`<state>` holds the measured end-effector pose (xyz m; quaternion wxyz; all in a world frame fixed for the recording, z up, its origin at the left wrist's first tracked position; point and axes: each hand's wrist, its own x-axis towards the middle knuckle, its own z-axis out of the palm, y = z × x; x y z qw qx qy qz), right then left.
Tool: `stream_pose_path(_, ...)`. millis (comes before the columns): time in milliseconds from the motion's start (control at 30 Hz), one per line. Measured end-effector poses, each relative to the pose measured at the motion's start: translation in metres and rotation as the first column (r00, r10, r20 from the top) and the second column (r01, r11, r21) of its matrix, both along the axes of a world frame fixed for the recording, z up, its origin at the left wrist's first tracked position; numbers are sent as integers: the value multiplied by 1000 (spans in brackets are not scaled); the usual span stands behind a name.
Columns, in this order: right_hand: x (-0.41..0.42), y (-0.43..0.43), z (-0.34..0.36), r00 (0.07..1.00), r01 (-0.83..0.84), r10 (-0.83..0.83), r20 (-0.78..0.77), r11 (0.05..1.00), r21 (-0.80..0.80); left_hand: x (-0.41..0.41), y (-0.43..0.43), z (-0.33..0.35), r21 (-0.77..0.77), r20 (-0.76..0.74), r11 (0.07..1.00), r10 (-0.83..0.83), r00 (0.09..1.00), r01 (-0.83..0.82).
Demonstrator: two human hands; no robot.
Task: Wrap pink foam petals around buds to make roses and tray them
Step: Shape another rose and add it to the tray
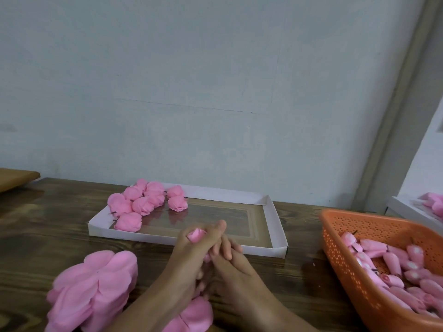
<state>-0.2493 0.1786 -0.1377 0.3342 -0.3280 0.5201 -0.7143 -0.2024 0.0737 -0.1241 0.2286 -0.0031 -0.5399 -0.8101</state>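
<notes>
Head view, wrapping stage: at the middle of the counter [48, 224] the left hand [187, 255] and right hand [236, 263] meet around a half-wrapped rose [197, 236], held just in front of the near rim of the tray [275, 226]. An onlooker sees the left fingers [184, 236] curled round the pink head so that only its tip shows, apparently to keep the foam from springing open. The right fingers [226, 250] are bent against the lower part, where a sliver of pink shows. They are probably pinching the base, though the exact grip is hidden between the palms. Supplies are laid out to suit each hand. A stack of loose petals [96, 288] lies at the left beside the left forearm, with one more petal piece [194, 315] under the wrists. An orange basket [335, 248] of buds [395, 259] stands at the right. Finished roses [143, 200] are clustered in the tray's far left corner, presumably so that rows fill from that end. Set against the well-stocked basket, this small cluster suggests the job is in its early part. A second tray [407, 212] holding pink pieces shows at the right edge.
</notes>
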Motion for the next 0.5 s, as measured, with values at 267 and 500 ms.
stream_pose_path(267,0,3,-8,974,186,-200,-110,975,-121,-7,-2,-7,-42,98,997,61,993,-57)
stream_pose_path(500,-3,14,-8,649,454,-241,-722,884,113,-10,-16,-2,66,12,986,155,988,-155)
